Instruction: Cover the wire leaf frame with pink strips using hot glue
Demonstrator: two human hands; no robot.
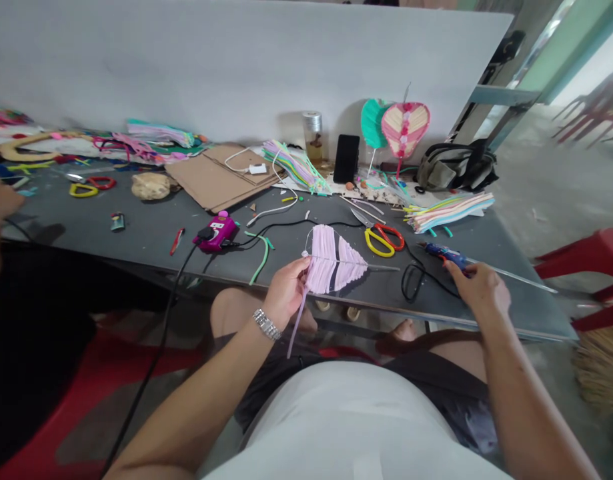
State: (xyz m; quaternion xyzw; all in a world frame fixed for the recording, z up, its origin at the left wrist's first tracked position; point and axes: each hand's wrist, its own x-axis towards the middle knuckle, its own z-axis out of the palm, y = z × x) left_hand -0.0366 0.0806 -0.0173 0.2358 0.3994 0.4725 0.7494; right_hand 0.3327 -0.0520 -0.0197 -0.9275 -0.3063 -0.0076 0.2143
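My left hand [287, 288] pinches the broad end of a leaf-shaped fan [322, 263] made of lilac pipe cleaners around a wire frame. Dark gaps show between some of its rows, and a grey stem points right. One loose lilac pipe cleaner [297, 323] hangs down beside my fingers. At the table's right side, my right hand [483, 290] is closed around a blue hot glue gun [443, 253], whose nozzle points left. A long clear glue stick [516, 272] reaches out to the right behind it. Part of the gun's handle is hidden by my fingers.
Scissors [383, 240] with yellow and orange handles lie behind the fan. A purple power socket [219, 232] with black cords sits to the left. Pipe-cleaner bundles [451, 212], a phone [346, 159] and finished fans [405, 130] stand farther back. Another person's hand [1, 200] shows at far left.
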